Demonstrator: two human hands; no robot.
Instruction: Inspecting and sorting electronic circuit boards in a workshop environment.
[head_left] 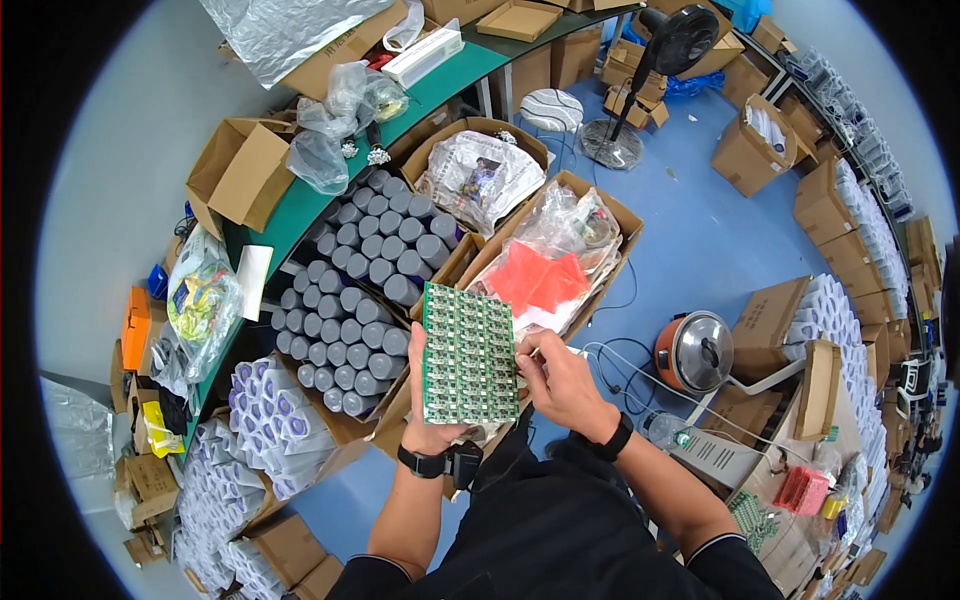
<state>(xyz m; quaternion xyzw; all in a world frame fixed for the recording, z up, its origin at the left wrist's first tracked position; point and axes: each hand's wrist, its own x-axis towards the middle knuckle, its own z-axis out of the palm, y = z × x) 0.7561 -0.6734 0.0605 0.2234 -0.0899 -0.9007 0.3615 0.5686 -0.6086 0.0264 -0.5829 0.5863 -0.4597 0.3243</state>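
Blue floor (700, 240), crowded cardboard boxes (750, 150)

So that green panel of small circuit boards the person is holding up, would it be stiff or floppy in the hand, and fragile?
The green panel probably handles stiff: it stands flat while the left hand grips only its lower left edge. It looks thin, so likely light. The grid of small boards suggests break lines, so it may snap where the right hand pinches its right edge.
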